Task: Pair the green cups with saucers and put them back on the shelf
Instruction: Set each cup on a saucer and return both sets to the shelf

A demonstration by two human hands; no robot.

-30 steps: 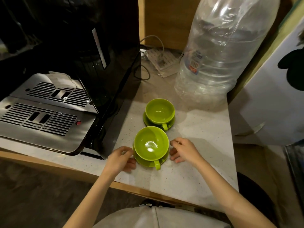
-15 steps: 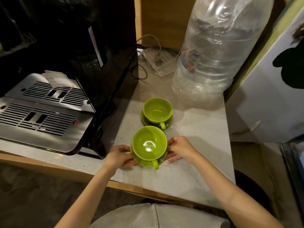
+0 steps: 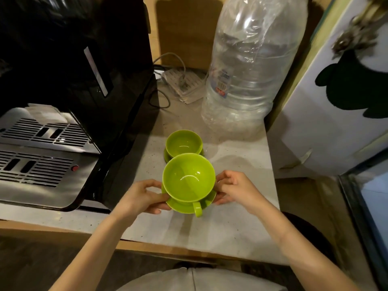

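Big crumpled clear plastic water bottle (image 3: 252, 76) looms at the back of the pale speckled countertop (image 3: 235, 223), glossy black coffee machine (image 3: 105, 91) on the left. In front, the near green glazed cup (image 3: 189, 177) rides its green saucer (image 3: 184, 204), which looks raised off the counter; left hand (image 3: 139, 197) and right hand (image 3: 235, 190) pinch opposite saucer edges. Second green cup (image 3: 183, 143) sits paired just behind. Risk: the cup rests loose, so a tilt could slide it off, or clip its neighbour.
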